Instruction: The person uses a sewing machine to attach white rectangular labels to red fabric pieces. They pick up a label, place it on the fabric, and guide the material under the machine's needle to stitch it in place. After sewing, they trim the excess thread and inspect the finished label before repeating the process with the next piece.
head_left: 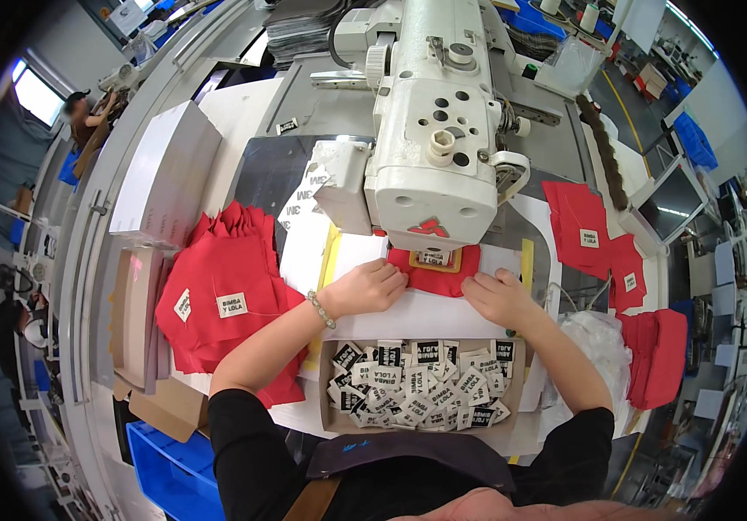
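Note:
Under the head of a white industrial sewing machine (434,187) lies a small red fabric piece (430,280). A yellow-edged clamp frame (453,263) sits on it, around a white label (433,258) with dark print. My left hand (363,288), a beaded bracelet at its wrist, pinches the fabric's left edge. On the opposite edge my right hand (502,300) has its curled fingers closed on the cloth. The needle area is hidden by the machine head. Just in front of my hands stands a shallow cardboard box (328,421) full of loose black and white labels (417,386).
To the left are a stack of red fabric pieces (230,269), some bearing labels, and a white carton (165,174). Labelled red pieces (586,230), a folded red stack (654,358) and a clear plastic bag (595,360) lie right. A blue crate (178,473) stands low left.

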Tool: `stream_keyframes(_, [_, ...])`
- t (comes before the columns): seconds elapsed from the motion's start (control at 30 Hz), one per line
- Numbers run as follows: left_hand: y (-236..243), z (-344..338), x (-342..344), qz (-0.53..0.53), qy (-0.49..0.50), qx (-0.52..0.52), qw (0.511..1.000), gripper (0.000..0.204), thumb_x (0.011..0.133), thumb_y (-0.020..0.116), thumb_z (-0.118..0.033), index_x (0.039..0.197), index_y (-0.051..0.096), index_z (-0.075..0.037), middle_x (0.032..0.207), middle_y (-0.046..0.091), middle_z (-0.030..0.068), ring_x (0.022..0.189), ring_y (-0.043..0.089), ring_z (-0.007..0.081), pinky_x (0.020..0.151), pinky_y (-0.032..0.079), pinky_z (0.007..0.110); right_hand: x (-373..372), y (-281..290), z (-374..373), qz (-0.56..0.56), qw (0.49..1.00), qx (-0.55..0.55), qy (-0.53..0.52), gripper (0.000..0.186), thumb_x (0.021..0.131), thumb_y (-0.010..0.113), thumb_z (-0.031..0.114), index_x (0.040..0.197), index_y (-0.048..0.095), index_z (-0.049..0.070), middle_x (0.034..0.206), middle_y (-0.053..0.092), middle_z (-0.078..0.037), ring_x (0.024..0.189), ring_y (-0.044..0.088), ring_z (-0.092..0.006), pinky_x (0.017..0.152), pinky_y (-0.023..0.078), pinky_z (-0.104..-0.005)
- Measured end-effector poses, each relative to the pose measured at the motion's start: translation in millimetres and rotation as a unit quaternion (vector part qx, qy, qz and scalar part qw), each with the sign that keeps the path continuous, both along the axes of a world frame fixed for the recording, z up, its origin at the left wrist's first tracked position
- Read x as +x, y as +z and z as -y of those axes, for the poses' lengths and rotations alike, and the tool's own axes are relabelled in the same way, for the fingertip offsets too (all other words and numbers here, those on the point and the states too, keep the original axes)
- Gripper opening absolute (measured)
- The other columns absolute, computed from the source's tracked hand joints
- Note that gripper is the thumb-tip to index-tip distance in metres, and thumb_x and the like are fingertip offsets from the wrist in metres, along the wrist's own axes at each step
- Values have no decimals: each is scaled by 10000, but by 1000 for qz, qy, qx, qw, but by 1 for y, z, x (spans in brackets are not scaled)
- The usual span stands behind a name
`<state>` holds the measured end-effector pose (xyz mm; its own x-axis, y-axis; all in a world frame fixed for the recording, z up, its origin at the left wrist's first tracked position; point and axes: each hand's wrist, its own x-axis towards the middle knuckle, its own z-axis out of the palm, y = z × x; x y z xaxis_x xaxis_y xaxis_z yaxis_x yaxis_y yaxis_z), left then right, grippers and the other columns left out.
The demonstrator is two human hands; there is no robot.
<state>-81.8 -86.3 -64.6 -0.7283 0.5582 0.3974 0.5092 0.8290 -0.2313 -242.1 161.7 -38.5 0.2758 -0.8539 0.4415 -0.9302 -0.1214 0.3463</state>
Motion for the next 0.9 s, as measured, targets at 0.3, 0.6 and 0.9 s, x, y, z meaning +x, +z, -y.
stream_keyframes(0.3, [15, -1, 27, 40, -76, -11, 996, 266, 709, 590, -123, 936, 631, 8, 810, 591, 42, 788, 608, 174, 808, 507, 294, 14, 3, -16, 92, 993, 61, 38, 104, 696, 599, 129, 799, 588, 121, 900, 563, 31, 836, 531, -95, 713, 359, -281])
stream_keyframes(0.6, [23, 11, 34, 35, -98, -28, 994, 333, 759, 589, -102, 1080, 633, -24, 952, 589, 24, 930, 561, 135, 783, 471, 259, 9, 23, -30, 197, 958, 125, -164, 218, 720, 700, 272, 783, 606, 86, 797, 539, -31, 804, 540, -188, 737, 384, -329])
stream_keyframes(0.9, [24, 23, 49, 45, -13, 2, 999, 367, 739, 620, -85, 1103, 660, -93, 1012, 604, -4, 818, 550, 100, 692, 434, 249, 13, 30, -69, 362, 785, 190, -465, 463, 711, 750, 432, 805, 584, 11, 726, 577, -121, 706, 598, -318, 664, 435, -416])
